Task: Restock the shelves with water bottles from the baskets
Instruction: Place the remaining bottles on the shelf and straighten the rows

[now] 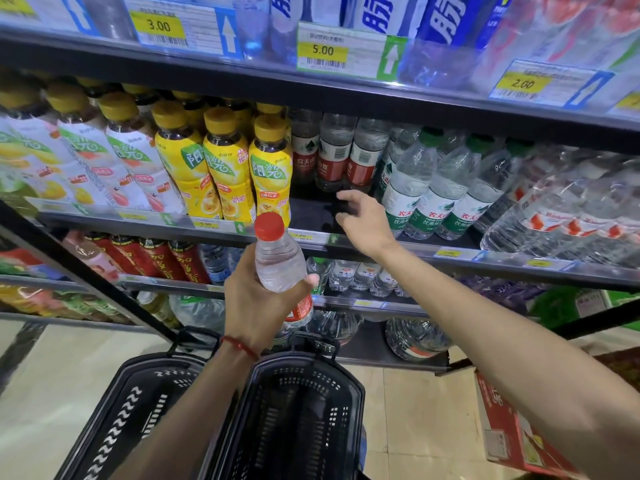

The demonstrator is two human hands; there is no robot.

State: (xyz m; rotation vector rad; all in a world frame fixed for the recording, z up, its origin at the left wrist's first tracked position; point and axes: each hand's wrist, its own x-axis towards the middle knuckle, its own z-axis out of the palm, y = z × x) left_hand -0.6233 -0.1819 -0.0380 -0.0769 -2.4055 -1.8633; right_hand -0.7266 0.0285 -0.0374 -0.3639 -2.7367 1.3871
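Observation:
My left hand (pixel 258 306) grips a clear water bottle (pixel 280 261) with a red cap and red label, upright in front of the shelves. My right hand (pixel 363 221) reaches into a gap on the middle shelf (pixel 381 249), its fingers relaxed and holding nothing, just in front of three red-labelled water bottles (pixel 334 154) standing at the back. Two black plastic baskets (pixel 298 420) stand below my arms; both look empty.
Yellow tea bottles (pixel 268 168) stand left of the gap, green-labelled water bottles (pixel 415 188) right of it. Larger bottles fill the lower shelves. A red and white carton (pixel 512 434) sits on the floor at the right. Price tags line the shelf edges.

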